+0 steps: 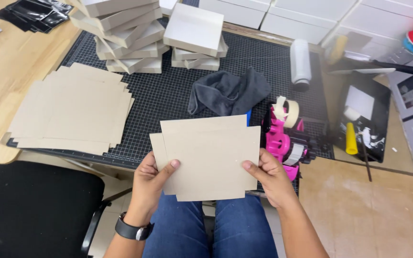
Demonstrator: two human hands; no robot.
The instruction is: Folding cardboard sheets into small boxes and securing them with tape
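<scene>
Left hand (151,179): closed on the left edge of the cardboard sheets (211,155), thumb laid across the front face, fingers hidden behind.
Right hand (269,174): clamped on the right edge of the same sheets, thumb on the front, the rest tucked underneath.
Cardboard sheets: two or more grey-brown squares are held together above the lap, just in front of the table edge; the back one is seen poking out at the left and bottom, so the edges are not flush.
Doing it well: the sheets are best squared up with light thumb pressure and an even grip on both sides, so that no corner is bent and no sheet is allowed to slide out.
Cutting mat (168,95): black, gridded, spread over the wooden table.
Loose stack (70,110): more flat cardboard squares are fanned out on the mat's left side, well apart from the hands.
Finished boxes (125,33): pale shallow boxes are piled at the far edge of the mat.
Grey cloth (228,91): crumpled on the mat just beyond the held sheets.
Tape dispenser (283,138): pink, loaded with masking tape, standing just beside the right hand.
</scene>
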